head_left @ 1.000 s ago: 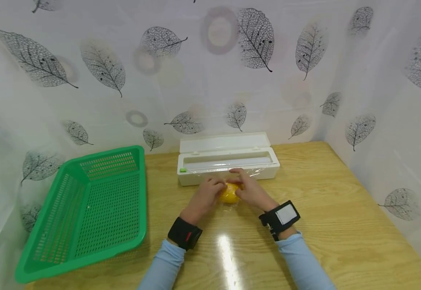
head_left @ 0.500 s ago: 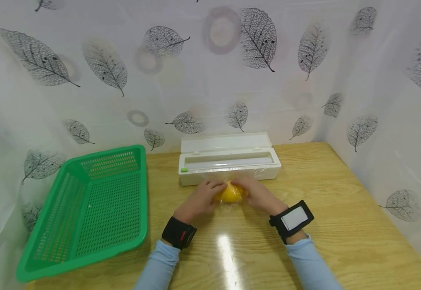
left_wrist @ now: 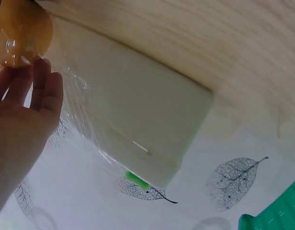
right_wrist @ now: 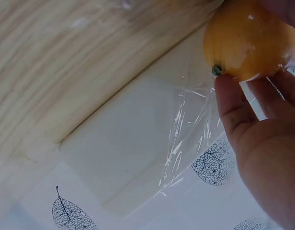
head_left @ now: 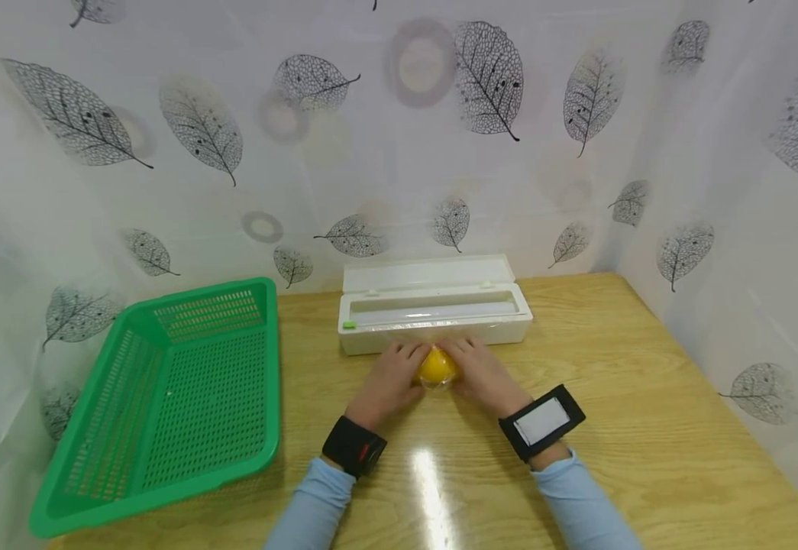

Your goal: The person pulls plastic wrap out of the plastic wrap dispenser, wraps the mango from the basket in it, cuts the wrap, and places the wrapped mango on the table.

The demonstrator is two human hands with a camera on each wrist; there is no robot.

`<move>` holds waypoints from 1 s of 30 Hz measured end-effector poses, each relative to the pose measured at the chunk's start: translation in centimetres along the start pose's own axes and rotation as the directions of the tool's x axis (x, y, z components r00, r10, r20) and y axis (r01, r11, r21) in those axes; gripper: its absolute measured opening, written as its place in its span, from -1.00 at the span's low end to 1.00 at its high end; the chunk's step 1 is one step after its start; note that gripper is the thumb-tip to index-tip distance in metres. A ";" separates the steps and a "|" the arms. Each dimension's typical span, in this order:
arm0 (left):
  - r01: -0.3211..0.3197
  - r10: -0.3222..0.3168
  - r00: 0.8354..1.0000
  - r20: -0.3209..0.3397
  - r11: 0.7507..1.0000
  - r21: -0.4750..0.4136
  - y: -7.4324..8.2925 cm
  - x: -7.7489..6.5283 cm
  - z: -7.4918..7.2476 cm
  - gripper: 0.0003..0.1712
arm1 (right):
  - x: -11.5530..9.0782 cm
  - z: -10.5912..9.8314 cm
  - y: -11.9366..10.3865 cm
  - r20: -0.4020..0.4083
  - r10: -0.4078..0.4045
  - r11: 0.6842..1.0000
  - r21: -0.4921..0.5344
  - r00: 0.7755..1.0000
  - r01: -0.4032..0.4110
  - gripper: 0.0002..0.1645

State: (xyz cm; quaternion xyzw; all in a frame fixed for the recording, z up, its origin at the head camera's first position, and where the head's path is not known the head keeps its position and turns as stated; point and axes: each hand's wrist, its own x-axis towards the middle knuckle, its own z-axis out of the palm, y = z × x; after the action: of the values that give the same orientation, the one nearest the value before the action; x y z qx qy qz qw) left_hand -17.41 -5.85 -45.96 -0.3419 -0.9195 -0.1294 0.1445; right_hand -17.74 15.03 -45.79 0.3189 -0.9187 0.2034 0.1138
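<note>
Orange round fruit sits between both hands, just in front of the open white rectangular box. Left hand and right hand grip it from either side, fingers curled. Clear shiny plastic film covers fruit, reaches box front. Green plastic basket off left.
</note>
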 end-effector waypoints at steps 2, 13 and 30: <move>0.000 0.000 1.000 -0.014 1.000 0.010 0.1 0.1 0.1 -0.24 | 0.1 0.1 0.0 -0.008 0.003 1.000 0.001 1.000 -0.003 -0.12; -0.006 0.002 0.999 -0.035 0.994 -0.112 0.0 -0.1 0.0 -0.49 | 0.2 0.1 0.2 0.007 0.096 0.988 0.122 0.995 -0.096 -0.11; -0.067 0.066 0.998 0.024 0.996 0.051 0.0 -0.1 0.4 -0.45 | 0.1 -0.6 0.7 0.098 0.192 0.937 0.278 0.977 -0.212 -0.27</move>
State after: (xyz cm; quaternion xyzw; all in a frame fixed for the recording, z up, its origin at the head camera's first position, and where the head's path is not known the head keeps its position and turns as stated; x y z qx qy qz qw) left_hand -17.41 -5.79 -46.36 -0.3698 -0.9122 -0.0971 0.1473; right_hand -18.21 15.69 -45.45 0.2430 -0.9106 0.3340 0.0129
